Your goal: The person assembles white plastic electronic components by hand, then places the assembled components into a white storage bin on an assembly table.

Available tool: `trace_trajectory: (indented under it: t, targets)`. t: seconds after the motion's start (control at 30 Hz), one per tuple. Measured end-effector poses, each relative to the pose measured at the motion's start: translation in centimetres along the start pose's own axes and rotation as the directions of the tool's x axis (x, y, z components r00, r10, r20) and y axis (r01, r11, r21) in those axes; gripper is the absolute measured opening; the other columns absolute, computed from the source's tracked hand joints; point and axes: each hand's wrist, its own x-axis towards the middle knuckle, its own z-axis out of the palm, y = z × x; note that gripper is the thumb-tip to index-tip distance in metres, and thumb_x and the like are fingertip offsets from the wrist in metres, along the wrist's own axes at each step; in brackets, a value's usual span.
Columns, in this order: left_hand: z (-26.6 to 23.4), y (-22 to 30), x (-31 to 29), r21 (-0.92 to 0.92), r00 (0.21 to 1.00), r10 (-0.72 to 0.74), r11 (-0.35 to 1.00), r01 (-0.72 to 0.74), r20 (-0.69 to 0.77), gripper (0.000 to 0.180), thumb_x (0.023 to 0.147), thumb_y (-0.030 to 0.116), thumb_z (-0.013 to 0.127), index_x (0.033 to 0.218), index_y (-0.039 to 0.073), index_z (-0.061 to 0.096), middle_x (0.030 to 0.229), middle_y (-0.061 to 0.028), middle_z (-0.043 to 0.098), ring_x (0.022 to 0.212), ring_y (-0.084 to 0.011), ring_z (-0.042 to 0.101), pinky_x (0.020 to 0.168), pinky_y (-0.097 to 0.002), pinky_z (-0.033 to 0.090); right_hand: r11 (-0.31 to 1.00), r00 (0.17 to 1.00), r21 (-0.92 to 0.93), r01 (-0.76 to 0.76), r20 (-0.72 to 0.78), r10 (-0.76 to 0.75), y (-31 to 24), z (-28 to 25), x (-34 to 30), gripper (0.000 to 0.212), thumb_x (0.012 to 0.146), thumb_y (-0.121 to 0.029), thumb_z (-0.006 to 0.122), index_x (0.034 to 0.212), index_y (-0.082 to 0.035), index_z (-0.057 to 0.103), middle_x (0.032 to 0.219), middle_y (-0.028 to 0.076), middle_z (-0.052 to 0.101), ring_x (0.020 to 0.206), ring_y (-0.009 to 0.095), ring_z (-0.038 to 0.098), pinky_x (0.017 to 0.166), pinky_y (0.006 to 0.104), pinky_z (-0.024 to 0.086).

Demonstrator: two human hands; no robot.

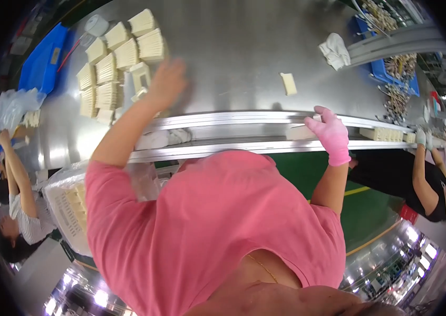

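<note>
My left hand (169, 81) is bare and smeared by motion. It is over the metal table, at the right side of a group of cream plastic parts (127, 54) stacked in rows. Close by its wrist lies a cream frame-shaped part (141, 77). My right hand (329, 131), in a pink-and-white glove, is above the metal rail at the table's front edge, thumb and forefinger apart. Just left of it, a white block-shaped piece (300, 132) sits in the rail channel. A single cream part (288, 84) lies on the table beyond my right hand.
A blue tray (44, 60) and a plastic bag (17, 110) are at the left. White cloth (335, 51) and blue bins with small parts (399, 68) stand at the right. A lined box (70, 210) is by my left side. Co-workers sit on both sides.
</note>
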Motion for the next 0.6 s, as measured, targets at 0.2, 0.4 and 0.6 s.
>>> trace_trajectory:
  t: [0.2,0.4,0.6]
  targets:
    - [4.7,-0.9,-2.2,0.197,0.941,0.017,0.976,-0.089,0.339,0.014,0.070,0.011,0.053,0.078,0.011,0.065,0.121,-0.0095,0.045,0.120,-0.0252,0.032,0.103,-0.0489,0.014,0.957,0.944,-0.267,0.109,-0.272,-0.184,3.7,1.3,5.7,0.030,0.070,-0.025,0.055,0.091,-0.005,0.057,0.093,0.015,0.058,0.091,0.029,0.054,0.079,0.0401,0.041]
    - [-0.3,1.4,1.1,-0.371,0.934,-0.167,0.884,0.284,0.316,0.027,0.072,0.007,0.050,0.099,0.007,0.050,0.096,-0.0177,0.056,0.094,-0.0329,0.052,0.082,-0.0398,0.041,0.911,0.978,-0.408,0.064,0.207,0.023,-0.7,5.0,14.9,0.029,0.075,-0.027,0.051,0.094,-0.005,0.056,0.095,0.014,0.060,0.091,0.029,0.057,0.078,0.0363,0.044]
    - [0.7,5.3,5.5,-0.983,0.854,-0.516,0.109,0.147,0.070,0.021,0.080,0.021,0.050,0.091,0.003,0.051,0.074,-0.0119,0.056,0.070,-0.0254,0.055,0.064,-0.0337,0.043,0.875,0.987,-0.480,0.061,0.161,0.019,-1.5,8.0,15.9,0.031,0.078,-0.033,0.051,0.083,-0.005,0.063,0.083,0.013,0.063,0.082,0.027,0.060,0.074,0.0355,0.046]
